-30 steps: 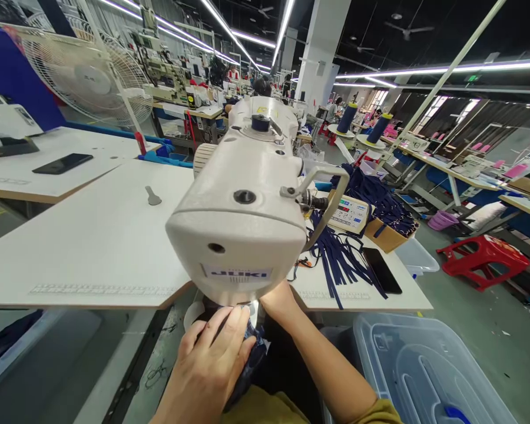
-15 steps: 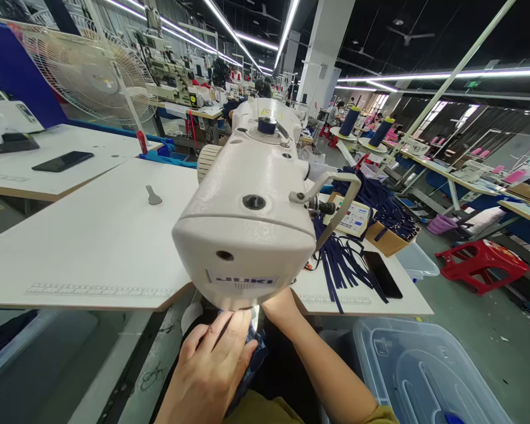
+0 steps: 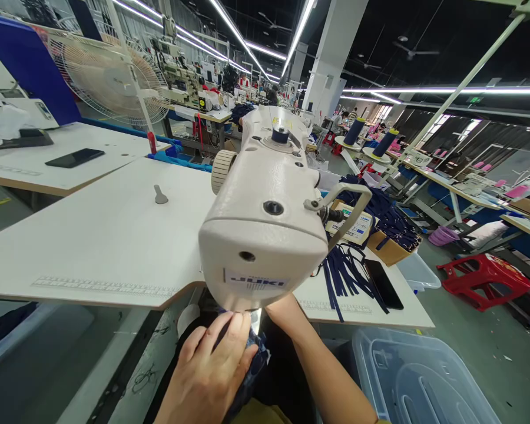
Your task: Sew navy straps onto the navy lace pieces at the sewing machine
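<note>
The white sewing machine stands before me, its head end facing me. My left hand is at the near underside of the head, fingers close together and thumb bent, gripping a dark blue patterned fabric. This fabric runs from under the head down toward my lap. My right hand reaches in from the right behind the head; its fingers are hidden, and I cannot see what they touch. A bright light shines on the spot between both hands. The needle and presser foot are hidden.
Navy strips, a black phone and a cardboard box of navy pieces lie to the right. On the left tabletop is a small grey metal piece. A clear plastic bin and red stool stand lower right.
The view has shifted slightly, so the machine appears farther right. Both hands keep nearly the same place at the head. The fabric beside my left thumb lies a little differently.
</note>
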`<action>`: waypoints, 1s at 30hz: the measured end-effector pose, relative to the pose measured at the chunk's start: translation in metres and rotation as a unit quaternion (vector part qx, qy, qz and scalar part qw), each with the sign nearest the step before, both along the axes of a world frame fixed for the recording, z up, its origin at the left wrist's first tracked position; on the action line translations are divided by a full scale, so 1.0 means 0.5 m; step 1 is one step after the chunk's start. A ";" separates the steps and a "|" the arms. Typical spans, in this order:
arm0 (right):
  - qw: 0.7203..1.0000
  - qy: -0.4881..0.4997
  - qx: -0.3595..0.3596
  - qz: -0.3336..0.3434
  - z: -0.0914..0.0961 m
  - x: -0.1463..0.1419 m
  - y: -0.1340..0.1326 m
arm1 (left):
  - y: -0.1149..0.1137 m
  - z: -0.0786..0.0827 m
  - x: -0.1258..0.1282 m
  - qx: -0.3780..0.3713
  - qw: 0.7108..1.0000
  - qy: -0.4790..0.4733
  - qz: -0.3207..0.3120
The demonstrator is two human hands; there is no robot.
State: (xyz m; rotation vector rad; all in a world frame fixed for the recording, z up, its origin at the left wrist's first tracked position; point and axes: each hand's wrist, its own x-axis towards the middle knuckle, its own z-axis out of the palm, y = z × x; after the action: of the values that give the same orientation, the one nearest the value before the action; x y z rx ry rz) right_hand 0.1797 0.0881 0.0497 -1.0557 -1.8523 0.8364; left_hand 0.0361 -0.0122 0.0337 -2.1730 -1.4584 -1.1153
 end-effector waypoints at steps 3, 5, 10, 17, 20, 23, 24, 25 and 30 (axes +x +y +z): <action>1.000 -0.004 -0.005 -0.005 -0.004 -0.001 -0.002 | 0.005 0.010 -0.008 0.025 0.999 0.029 -0.007; 1.000 -0.014 -0.006 -0.019 -0.007 -0.001 -0.002 | 0.007 0.018 -0.010 0.037 0.998 0.039 -0.016; 0.999 -0.009 -0.008 -0.039 -0.013 -0.004 0.001 | 0.007 0.015 -0.012 0.020 0.999 0.026 -0.024; 0.998 0.000 -0.002 -0.055 -0.021 -0.004 0.006 | 0.007 0.002 -0.009 0.021 0.998 0.006 -0.051; 0.999 0.004 -0.005 -0.046 -0.026 -0.003 0.008 | 0.006 0.002 -0.002 0.018 0.998 -0.015 -0.054; 0.999 0.010 -0.010 -0.043 -0.026 -0.003 0.005 | 0.004 0.002 0.002 0.021 0.998 -0.013 -0.050; 0.999 0.013 -0.012 -0.048 -0.026 -0.004 0.003 | 0.004 0.002 0.004 0.016 0.999 -0.012 -0.046; 0.998 0.017 -0.014 -0.057 -0.026 -0.005 0.002 | 0.003 0.002 0.006 0.010 0.999 -0.013 -0.041; 0.993 0.026 -0.031 -0.107 -0.030 -0.012 -0.001 | 0.005 0.007 0.006 -0.004 1.000 -0.009 -0.024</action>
State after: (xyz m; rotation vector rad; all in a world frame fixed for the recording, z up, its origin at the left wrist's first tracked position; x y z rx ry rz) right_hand 0.1739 0.0877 0.0346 -1.2350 -1.6440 0.7920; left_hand 0.0390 -0.0095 0.0370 -2.2199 -1.4271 -1.1506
